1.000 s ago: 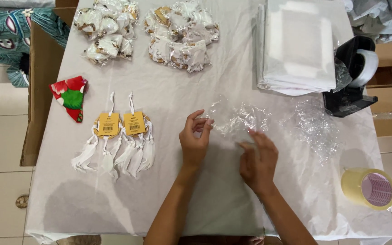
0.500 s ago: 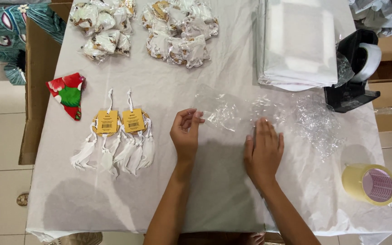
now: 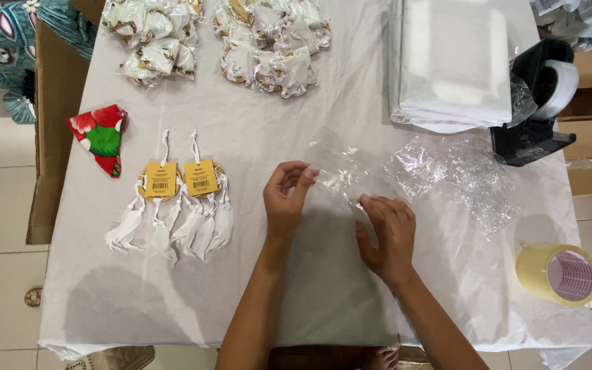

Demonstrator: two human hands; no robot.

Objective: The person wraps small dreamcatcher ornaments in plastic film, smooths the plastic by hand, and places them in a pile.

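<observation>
My left hand (image 3: 286, 199) pinches the near left corner of a small clear plastic bag (image 3: 340, 171) lying on the white table cover (image 3: 323, 294). My right hand (image 3: 388, 233) rests just right of it, fingertips on the bag's lower right edge. Left of my hands lie two yellow-tagged items with white tassels (image 3: 176, 205). More crumpled clear bags (image 3: 460, 175) sit to the right of the bag.
Two heaps of bagged white items (image 3: 155, 41) (image 3: 272, 44) lie at the far edge. A stack of folded white sheets (image 3: 453, 62), a black tape dispenser (image 3: 536, 103) and a yellow tape roll (image 3: 558, 273) are at the right. A red and green cloth (image 3: 101, 137) lies left.
My right hand has slid from flat on the table leftward and back toward the bag's edge. My left hand has closed its fingers on the bag's corner.
</observation>
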